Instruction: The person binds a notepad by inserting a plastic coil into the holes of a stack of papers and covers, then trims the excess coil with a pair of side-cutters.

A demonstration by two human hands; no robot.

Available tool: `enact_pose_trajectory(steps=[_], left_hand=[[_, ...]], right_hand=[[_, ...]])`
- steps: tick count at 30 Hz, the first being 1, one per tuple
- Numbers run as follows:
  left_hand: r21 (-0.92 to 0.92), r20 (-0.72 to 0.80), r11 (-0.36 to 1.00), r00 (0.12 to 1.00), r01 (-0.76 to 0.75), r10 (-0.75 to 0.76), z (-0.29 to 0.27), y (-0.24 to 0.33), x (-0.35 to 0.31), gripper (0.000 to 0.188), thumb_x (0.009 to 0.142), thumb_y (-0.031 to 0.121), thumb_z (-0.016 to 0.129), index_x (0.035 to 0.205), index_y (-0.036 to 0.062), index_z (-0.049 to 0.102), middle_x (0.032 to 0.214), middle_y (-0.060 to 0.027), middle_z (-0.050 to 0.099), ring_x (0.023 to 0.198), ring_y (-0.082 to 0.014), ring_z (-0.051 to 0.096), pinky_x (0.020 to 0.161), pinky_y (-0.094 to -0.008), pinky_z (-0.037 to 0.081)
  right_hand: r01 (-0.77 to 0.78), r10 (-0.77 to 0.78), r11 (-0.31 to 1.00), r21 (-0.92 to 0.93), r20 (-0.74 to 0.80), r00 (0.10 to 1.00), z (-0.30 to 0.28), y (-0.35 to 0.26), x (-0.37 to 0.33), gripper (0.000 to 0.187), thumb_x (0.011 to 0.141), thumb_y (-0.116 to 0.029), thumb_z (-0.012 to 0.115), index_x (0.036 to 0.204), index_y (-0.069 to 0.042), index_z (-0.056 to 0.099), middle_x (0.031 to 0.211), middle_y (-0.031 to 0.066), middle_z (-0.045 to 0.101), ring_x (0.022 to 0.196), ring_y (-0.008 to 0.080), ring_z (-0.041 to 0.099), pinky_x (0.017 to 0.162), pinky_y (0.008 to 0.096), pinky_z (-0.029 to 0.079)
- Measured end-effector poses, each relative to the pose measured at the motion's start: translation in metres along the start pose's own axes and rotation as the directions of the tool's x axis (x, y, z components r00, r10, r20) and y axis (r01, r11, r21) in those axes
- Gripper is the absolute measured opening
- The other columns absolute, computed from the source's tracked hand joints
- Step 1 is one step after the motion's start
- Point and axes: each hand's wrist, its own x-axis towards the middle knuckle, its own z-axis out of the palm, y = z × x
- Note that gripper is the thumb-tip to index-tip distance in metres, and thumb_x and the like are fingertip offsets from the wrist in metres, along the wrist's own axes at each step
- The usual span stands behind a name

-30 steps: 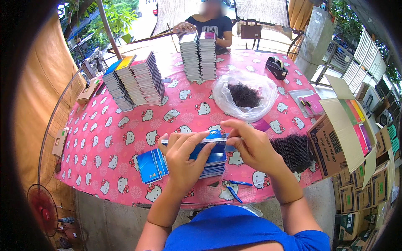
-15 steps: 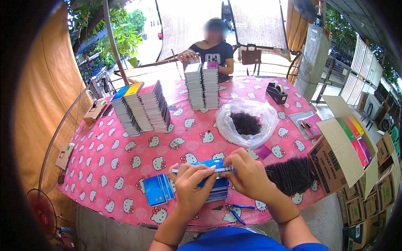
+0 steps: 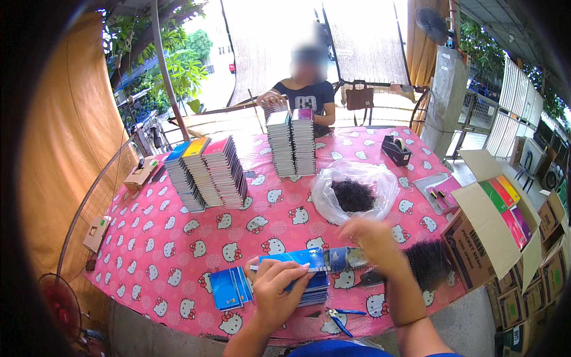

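My left hand (image 3: pixel 278 291) grips a small blue notebook (image 3: pixel 297 258) on top of a stack of blue notebooks (image 3: pixel 312 294), thumb and fingers closed on its near edge. A bluish-grey smeared strip (image 3: pixel 342 260) reaches out from the notebook's right end; I cannot make out what it is. My right hand (image 3: pixel 377 244), blurred by motion, is raised apart from the notebook, left of a pile of black spiral binding coils (image 3: pixel 427 265). What its fingers do is smeared. Several loose blue covers (image 3: pixel 229 288) lie left of the stack, and blue-handled pliers (image 3: pixel 340 321) lie in front.
Tall notebook stacks stand at the back left (image 3: pixel 208 172) and back middle (image 3: pixel 294 146). A plastic bag (image 3: pixel 324 208) of black coils, a tape dispenser (image 3: pixel 395 150) and an open carton (image 3: pixel 476 238) of notebooks are to the right. A co-worker (image 3: pixel 306 98) sits across the pink table.
My right hand has left the notebook and moved right and a little up, toward the coils. My left hand keeps its hold. The view has tilted slightly upward.
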Motion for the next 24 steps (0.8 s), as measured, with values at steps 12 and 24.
enact_pose_trajectory(steps=[12,24], left_hand=[[0.034,-0.001,0.999,0.999,0.033,-0.033,0.004,-0.005,0.015,0.03,0.061,0.013,0.084,0.086,0.0074,0.07,0.083,-0.0054,0.066,0.079,-0.0207,0.058,0.077,-0.0338,0.041],[0.01,0.043,0.999,0.998,0.052,-0.052,0.006,-0.015,0.014,0.031,0.059,0.015,0.085,0.084,0.007,0.068,0.077,-0.0043,0.065,0.076,-0.0197,0.057,0.071,-0.0333,0.045]], right_hand=[[-0.128,0.453,0.706,-0.696,0.306,0.837,0.045,0.21,-0.095,0.047,0.07,-0.031,0.075,0.106,-0.006,0.057,0.109,0.0191,0.059,0.094,0.038,0.062,0.079,0.0454,0.051],[-0.109,0.082,0.978,0.175,0.153,0.985,-0.033,0.045,0.025,0.035,0.078,-0.014,0.071,0.106,0.0,0.056,0.095,0.0055,0.065,0.082,0.0185,0.062,0.076,0.0306,0.05]])
